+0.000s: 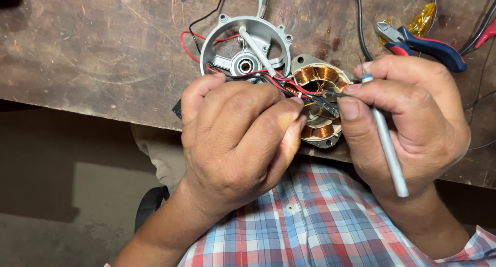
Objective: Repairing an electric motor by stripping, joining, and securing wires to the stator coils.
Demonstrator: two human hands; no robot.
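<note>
Wooden bench [103,55]: dark, scratched and stained, running across the top of the view; everything lies on it or sits at its near edge.
Shirt [320,225]: red, blue and white check, worn by the person, just below the bench edge.
Left hand [237,143]: curled closed, thumb and fingertips pinching the bundle of wires [289,86] against the motor core.
Right hand [408,117]: closed around a thin metal tool [388,148], held like a pen; its blue-banded upper end sits at the fingertips, its grey shaft runs down past the palm.
Motor housing [248,42]: round grey metal frame with a bearing in the middle, lying flat on the bench just behind the left hand; a light metal rod lies across it.
Motor core [320,99]: ring of copper coils in a metal stack, at the bench's near edge between the two hands, touching both.
Wires: red and black, running from the housing across to the core and under the left fingertips.
Pliers [423,42]: blue and red handles, lying on the bench just behind the right hand.
Yellow scrap [422,20]: crinkled clear film beside the pliers.
</note>
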